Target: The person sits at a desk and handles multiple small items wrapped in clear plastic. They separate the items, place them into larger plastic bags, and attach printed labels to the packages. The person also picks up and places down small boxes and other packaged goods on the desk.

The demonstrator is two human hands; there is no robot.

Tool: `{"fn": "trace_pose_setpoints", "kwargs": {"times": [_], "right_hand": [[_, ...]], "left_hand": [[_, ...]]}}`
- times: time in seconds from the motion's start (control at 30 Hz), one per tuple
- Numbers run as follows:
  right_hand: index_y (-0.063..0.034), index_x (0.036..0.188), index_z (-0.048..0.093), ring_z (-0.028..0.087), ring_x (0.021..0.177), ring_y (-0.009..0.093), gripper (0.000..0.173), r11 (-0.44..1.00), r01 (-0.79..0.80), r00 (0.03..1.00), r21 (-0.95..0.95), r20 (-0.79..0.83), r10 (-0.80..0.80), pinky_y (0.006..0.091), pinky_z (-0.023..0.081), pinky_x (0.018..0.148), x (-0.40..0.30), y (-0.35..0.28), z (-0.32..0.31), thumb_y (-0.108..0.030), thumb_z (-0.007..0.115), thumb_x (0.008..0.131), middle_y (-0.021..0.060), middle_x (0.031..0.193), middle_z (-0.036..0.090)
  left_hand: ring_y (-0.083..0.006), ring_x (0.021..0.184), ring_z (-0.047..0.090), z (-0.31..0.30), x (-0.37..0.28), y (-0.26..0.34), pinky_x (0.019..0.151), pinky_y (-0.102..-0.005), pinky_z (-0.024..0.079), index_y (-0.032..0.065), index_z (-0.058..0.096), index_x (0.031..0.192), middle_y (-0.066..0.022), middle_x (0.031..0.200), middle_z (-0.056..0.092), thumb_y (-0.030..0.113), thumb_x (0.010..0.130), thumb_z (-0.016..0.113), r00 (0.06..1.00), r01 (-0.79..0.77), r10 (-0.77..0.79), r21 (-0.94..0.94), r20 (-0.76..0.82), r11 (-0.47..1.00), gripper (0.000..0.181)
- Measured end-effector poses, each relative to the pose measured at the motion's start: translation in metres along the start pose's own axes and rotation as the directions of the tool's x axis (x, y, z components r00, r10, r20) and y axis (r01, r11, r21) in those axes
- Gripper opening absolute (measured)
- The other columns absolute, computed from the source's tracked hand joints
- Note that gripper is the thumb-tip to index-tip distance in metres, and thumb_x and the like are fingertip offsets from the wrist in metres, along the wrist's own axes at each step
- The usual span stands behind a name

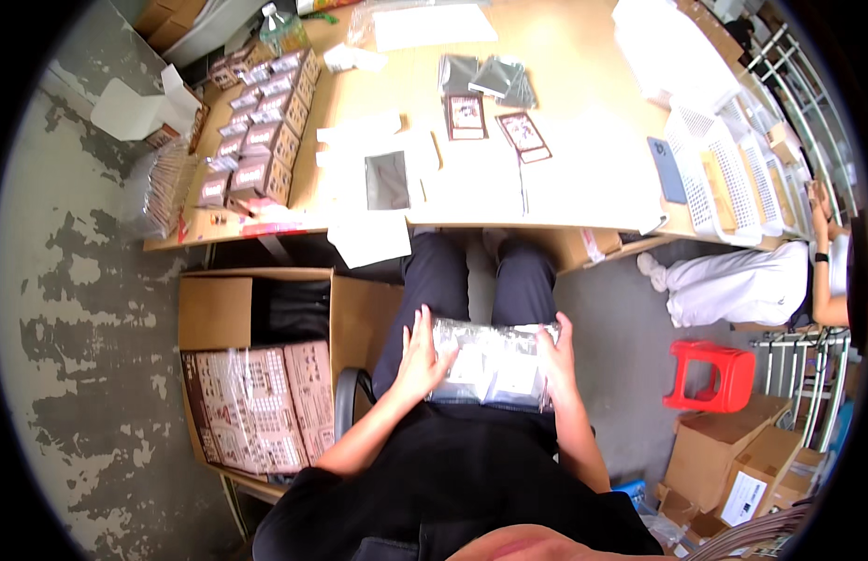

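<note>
Over my lap, a shiny clear plastic package with pale and dark contents lies between my two hands. My left hand grips its left side, thumb on top. At its right end, my right hand holds the edge, with some fingers hidden. Glare blurs what is inside the plastic. Ahead on the wooden table, two printed cards lie near a group of dark flat packets. A dark grey packet rests on white paper closer to the table's front edge.
Rows of small brown printed boxes stand at the table's left. White plastic baskets and a phone are at its right. An open carton sits beside my left leg. A red stool and a seated person are to the right.
</note>
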State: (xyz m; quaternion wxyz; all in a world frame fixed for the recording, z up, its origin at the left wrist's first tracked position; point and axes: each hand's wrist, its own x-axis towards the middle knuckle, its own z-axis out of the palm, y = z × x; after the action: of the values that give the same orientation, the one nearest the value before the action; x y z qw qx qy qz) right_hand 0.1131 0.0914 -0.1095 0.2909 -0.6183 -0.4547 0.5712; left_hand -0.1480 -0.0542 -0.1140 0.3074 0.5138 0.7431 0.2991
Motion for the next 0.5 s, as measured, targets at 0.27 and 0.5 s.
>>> {"fn": "trace_pose_setpoints", "kwargs": {"times": [0.27,0.5], "right_hand": [[-0.0024,0.102,0.069,0.052,0.067,0.006,0.011,0.998,0.037,0.989,0.058,0.138,-0.045,0.0265,0.039,0.058,0.021,-0.012,-0.003,-0.013,0.070,0.101,-0.0021,0.079,0.062],[-0.0014,0.098,0.066,0.052,0.068,0.005,0.010,0.974,0.222,0.939,-0.034,0.278,-0.204,0.0263,0.042,0.061,0.042,-0.045,0.001,-0.011,0.070,0.098,-0.0018,0.074,0.059]], "left_hand": [[-0.0456,0.157,0.035,-0.024,0.007,0.024,0.129,-0.0524,0.024,-0.0097,0.028,0.163,-0.0332,0.163,0.041,0.032,0.099,0.073,0.996,-0.046,0.040,-0.077,-0.086,0.996,0.089],[-0.0388,0.141,0.054,-0.062,0.062,0.054,0.126,-0.0622,0.028,0.0049,0.073,0.114,-0.0191,0.139,0.066,0.038,0.096,0.076,0.953,-0.166,0.239,0.338,-0.186,0.926,0.037]]}}
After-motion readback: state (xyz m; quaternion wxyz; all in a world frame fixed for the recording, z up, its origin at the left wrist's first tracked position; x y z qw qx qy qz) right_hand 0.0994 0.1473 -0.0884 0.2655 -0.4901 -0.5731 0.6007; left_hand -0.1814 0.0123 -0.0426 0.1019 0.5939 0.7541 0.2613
